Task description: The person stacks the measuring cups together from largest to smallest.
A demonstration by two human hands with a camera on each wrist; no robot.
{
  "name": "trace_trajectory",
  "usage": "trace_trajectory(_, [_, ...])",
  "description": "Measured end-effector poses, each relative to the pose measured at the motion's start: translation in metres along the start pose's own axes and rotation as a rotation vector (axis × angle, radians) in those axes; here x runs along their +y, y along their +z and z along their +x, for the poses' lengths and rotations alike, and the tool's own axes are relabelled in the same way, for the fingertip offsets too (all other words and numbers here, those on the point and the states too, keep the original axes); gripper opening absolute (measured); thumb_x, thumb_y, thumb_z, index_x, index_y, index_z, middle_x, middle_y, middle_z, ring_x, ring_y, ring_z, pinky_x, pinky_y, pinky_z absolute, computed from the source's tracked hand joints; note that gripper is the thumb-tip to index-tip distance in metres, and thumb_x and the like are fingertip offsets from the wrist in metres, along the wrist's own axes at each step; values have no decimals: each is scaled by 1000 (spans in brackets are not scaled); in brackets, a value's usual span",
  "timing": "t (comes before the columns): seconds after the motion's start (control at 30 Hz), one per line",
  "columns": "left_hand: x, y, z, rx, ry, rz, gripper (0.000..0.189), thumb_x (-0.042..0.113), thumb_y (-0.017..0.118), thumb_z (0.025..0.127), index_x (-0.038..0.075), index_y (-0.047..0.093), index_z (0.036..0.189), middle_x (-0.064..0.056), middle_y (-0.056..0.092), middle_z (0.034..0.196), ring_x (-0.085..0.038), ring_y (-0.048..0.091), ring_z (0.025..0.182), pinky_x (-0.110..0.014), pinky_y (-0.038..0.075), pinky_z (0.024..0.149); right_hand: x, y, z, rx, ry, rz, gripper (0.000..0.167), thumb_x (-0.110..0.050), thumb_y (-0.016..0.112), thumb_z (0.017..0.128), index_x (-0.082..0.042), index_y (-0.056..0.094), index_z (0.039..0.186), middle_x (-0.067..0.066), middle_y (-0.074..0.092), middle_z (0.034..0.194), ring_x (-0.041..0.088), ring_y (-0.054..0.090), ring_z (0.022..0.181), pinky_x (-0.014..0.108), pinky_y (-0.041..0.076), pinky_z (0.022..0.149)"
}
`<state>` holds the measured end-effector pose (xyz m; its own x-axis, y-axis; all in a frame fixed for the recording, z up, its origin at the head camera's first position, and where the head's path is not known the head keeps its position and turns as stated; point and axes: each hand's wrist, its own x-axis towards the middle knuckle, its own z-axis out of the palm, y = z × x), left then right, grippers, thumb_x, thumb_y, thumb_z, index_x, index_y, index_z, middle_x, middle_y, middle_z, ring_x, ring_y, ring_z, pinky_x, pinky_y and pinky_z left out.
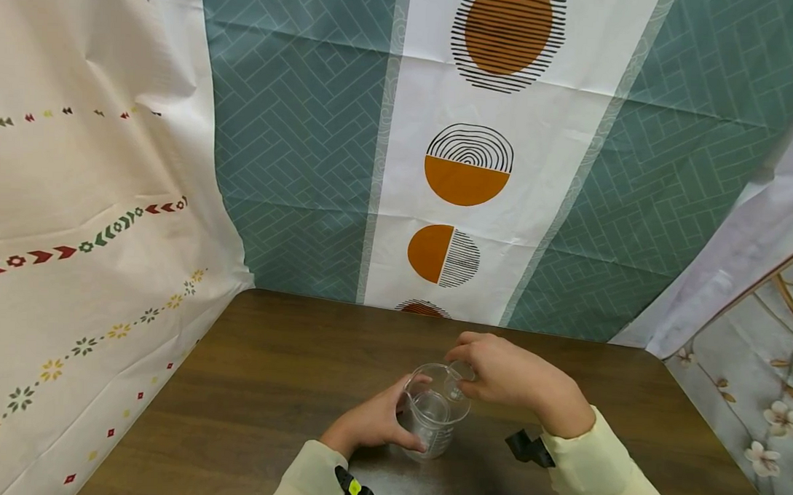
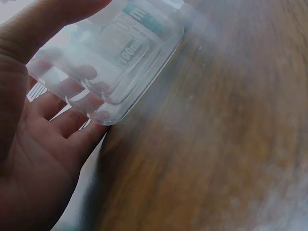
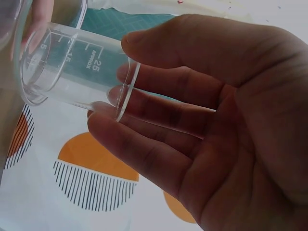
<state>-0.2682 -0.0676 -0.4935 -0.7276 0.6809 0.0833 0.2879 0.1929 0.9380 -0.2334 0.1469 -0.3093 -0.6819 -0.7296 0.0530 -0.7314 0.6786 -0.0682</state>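
Observation:
My left hand (image 1: 376, 420) grips a large clear beaker (image 1: 437, 440) from its left side, thumb in front and fingers behind. Inside it sits a smaller clear beaker (image 1: 430, 406), whose rim shows below the large one's rim. In the left wrist view, "100ml" print shows through the nested walls (image 2: 129, 50). With its fingertips my right hand (image 1: 506, 369) pinches a small beaker (image 3: 79, 67) by the rim. That small beaker carries white marks of 5, 15 and 25. Its base tips into the mouth of the large beaker.
A dark brown wooden table (image 1: 287, 375) lies under both hands. Behind it hangs a green and white patterned cloth (image 1: 296, 127). A cream cloth (image 1: 72, 338) runs along the left edge, and a floral cloth (image 1: 758, 406) along the right.

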Motion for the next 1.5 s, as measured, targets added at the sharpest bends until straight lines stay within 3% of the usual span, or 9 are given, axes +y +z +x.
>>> trace_trajectory(0.4, [1,-1,-1,-7,-9,0,89,23,86,73,34,32,142,4,46,144,-17,46,133,-37,39,108,-2,6,5,-9,-4,26,29,-11,72,81,-5,71,109,1,63,102,5,52,74,22,48,67])
trace_trajectory(0.8, [3,-2,-3,-2,-32,24,89,25,86,72,40,31,141,4,44,145,-21,45,133,-41,40,108,-4,9,8,-30,-8,15,30,-11,71,81,-6,70,111,3,63,106,12,61,86,27,52,75])
trace_trajectory(0.97, [3,-2,-3,-1,-41,29,89,26,87,72,42,31,140,5,44,143,-20,46,131,-41,40,107,-4,11,9,-32,-11,21,30,-12,71,81,-6,70,110,4,64,105,6,55,77,24,50,69])
trace_trajectory(1.5, [1,-3,-2,0,-45,31,90,26,87,72,44,31,139,5,42,142,-18,48,128,-39,41,105,-6,14,12,-59,14,40,32,-14,72,82,-5,70,112,3,63,103,7,56,77,25,51,70])
